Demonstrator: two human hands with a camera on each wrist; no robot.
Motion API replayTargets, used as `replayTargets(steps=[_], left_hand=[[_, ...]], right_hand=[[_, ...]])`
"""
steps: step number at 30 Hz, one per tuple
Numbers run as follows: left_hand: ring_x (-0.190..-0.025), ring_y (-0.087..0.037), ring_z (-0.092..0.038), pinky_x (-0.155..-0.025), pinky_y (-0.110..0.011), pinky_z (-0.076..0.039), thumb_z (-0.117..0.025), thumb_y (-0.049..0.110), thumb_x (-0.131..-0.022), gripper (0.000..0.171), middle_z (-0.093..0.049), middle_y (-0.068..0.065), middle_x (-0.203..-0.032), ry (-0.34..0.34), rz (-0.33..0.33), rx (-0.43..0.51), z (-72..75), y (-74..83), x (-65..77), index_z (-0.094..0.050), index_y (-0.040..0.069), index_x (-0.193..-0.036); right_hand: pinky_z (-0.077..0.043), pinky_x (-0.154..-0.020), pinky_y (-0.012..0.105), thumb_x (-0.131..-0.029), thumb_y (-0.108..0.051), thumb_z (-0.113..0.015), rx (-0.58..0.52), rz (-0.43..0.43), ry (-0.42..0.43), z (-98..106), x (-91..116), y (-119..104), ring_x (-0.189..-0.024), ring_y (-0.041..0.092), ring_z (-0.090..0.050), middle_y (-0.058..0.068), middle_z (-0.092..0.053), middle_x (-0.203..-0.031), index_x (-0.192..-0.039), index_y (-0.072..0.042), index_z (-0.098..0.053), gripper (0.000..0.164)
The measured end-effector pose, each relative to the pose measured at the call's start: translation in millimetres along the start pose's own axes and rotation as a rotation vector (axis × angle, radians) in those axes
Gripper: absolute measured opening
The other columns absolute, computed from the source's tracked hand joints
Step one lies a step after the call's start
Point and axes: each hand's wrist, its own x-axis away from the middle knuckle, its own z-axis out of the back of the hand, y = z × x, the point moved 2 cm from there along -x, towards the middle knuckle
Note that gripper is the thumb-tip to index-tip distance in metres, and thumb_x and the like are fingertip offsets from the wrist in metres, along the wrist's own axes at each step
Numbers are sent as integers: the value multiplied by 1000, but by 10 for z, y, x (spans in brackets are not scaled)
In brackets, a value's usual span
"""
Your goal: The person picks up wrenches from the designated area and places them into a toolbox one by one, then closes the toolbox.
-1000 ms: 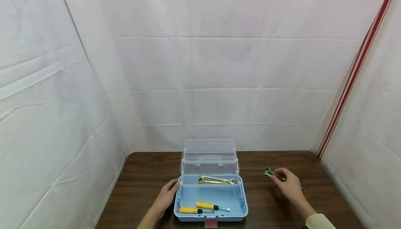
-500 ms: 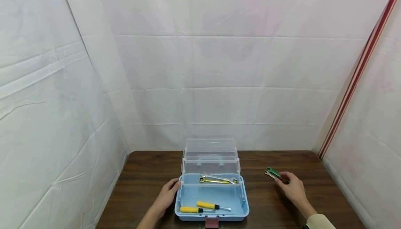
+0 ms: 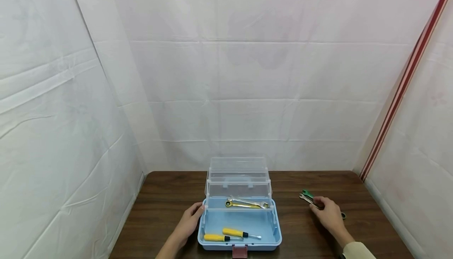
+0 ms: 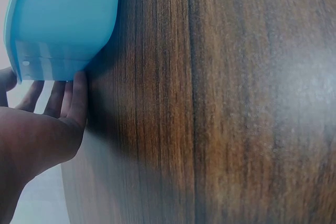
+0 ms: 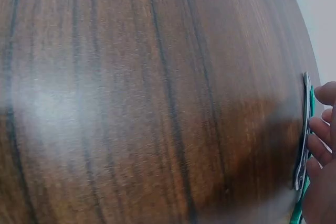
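Observation:
A light blue toolbox [image 3: 258,246] stands unfolded on the table. My left hand [image 3: 188,221] grips its left side; in the left wrist view the fingers lie against the box's wall [image 4: 63,14] and the thumb is at the rim. To the right, a silver wrench [image 3: 306,198] and a green wrench [image 3: 306,192] lie side by side on the table. My right hand [image 3: 330,213] pinches the silver wrench near its middle, covering part of both tools. In the right wrist view the fingertips touch the silver wrench [image 5: 303,140], with the green one behind it.
Two yellow-handled screwdrivers [image 3: 216,237] lie in the box's bottom. A silver wrench [image 3: 244,200] and a gold wrench [image 3: 244,205] are in its clear upper tray. The transparent lid [image 3: 237,163] tilts back. White cloth [image 3: 226,74] surrounds the wooden table [image 3: 170,190].
My right hand has drawn back slightly along the wrenches toward me, uncovering more of their open ends. The left hand stays at the toolbox.

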Motion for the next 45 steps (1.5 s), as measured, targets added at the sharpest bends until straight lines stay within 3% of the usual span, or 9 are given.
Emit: replayTargets(steps=[11, 22, 45], left_hand=[[-135, -41, -53, -113, -65, -41, -52, 49, -111, 64, -55, -27, -148, -9, 10, 3, -55, -20, 5, -54, -3, -149], [-134, -42, -53, -112, -65, -42, -51, 48, -112, 64, -54, -29, -149, 1, 13, 19, -53, -36, -2, -53, -3, -149], [-133, -41, -54, -109, -64, -45, -52, 52, -110, 68, -54, -29, -149, 8, 32, 21, -9, -18, -5, -53, -3, -150]], right_hand=[[-53, -85, 56, -96, -10, -76, 28, 18, -42, -52, -79, -32, -101, 37, -64, 19, -67, -111, -121, 7, -71, 30], [-48, -72, 40, -92, -4, -73, 50, 36, 9, -150, -108, -28, -82, 23, -58, 8, -61, -91, -96, -3, -72, 5], [-48, -74, 42, -87, -6, -75, 72, 1, -49, -177, -18, -107, -83, 23, -58, 9, -60, -92, -92, -4, -67, 10]])
